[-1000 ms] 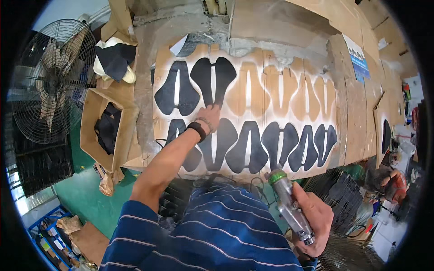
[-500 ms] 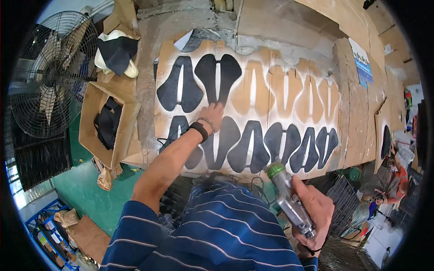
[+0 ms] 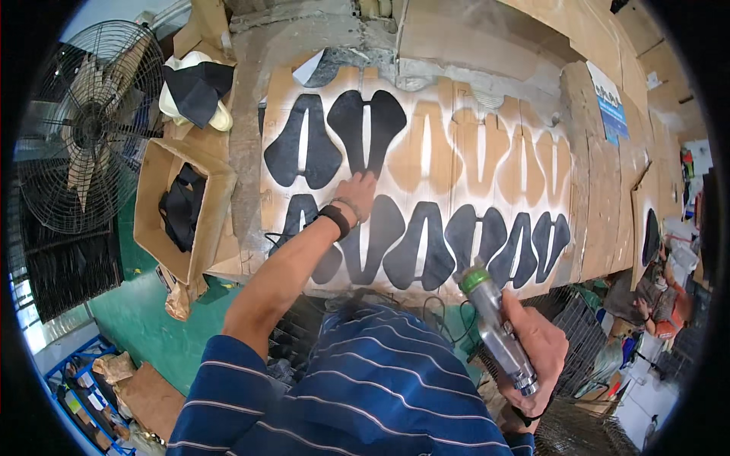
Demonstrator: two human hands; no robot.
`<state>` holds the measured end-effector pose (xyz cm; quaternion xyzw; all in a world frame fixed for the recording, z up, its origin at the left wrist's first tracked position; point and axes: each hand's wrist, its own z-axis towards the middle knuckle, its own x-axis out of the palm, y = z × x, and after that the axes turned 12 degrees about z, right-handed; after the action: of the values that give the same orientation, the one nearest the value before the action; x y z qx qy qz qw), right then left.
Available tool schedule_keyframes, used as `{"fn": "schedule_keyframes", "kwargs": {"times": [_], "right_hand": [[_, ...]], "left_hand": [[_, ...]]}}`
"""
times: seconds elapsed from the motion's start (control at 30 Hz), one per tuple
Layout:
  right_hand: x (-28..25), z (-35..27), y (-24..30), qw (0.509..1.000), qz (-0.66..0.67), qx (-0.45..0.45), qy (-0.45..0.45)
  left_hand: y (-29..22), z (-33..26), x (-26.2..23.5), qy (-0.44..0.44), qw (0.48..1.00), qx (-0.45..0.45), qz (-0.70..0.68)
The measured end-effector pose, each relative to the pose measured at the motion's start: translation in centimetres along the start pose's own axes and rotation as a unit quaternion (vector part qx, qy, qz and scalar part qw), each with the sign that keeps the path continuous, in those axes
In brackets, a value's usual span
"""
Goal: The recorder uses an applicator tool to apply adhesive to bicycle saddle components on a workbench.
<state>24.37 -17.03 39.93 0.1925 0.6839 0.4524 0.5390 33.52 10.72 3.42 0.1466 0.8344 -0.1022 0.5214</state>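
Observation:
My left hand (image 3: 354, 196) reaches onto the cardboard sheet (image 3: 428, 194), its fingers closed together at the narrow lower end of a black cut-out piece (image 3: 389, 120). That piece flares at the top and has a long slot down its middle. To its left lies another black slotted piece (image 3: 303, 152), wider at the bottom. A lower row of dark pieces (image 3: 420, 247) is spread along the near side, partly covered by my left forearm. My right hand (image 3: 534, 342) is wrapped round a metal spray gun (image 3: 498, 330) with a green ring by its nozzle, held at the sheet's near edge.
Bare piece-shaped outlines (image 3: 479, 152) edged in white show at the sheet's upper right. At left are a cardboard box (image 3: 152, 209) holding black material and a large wire-caged fan (image 3: 95, 125). A person (image 3: 669, 308) in orange is at far right. Wire racks (image 3: 566, 334) stand at lower right.
My right hand has shifted slightly right with the spray gun, whose nozzle end has moved right and a little up. My left hand stays in place. The person at far right has changed posture.

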Motion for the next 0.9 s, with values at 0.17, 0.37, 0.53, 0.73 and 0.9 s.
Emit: {"fn": "schedule_keyframes", "kwargs": {"times": [0.17, 0.37, 0.53, 0.73, 0.9], "right_hand": [[0.1, -0.2, -0.1, 1.0, 0.0, 0.01, -0.012], [0.6, -0.3, 0.2, 0.998, 0.007, 0.046, -0.053], [0.9, -0.2, 0.5, 0.995, 0.0, 0.078, -0.06], [1.0, 0.0, 0.6, 0.993, -0.017, 0.085, -0.075], [0.2, 0.0, 0.8, 0.995, 0.028, 0.095, -0.018]], "left_hand": [[0.1, -0.1, 0.6, -0.006, 1.0, -0.005, -0.001], [0.0, -0.3, 0.6, -0.022, 1.0, -0.008, 0.0], [-0.3, -0.6, 0.4, -0.02, 1.0, -0.016, -0.003], [-0.5, -0.9, 0.4, -0.023, 1.0, -0.007, -0.004], [-0.5, -1.4, 0.3, -0.012, 1.0, 0.013, -0.011]]}}
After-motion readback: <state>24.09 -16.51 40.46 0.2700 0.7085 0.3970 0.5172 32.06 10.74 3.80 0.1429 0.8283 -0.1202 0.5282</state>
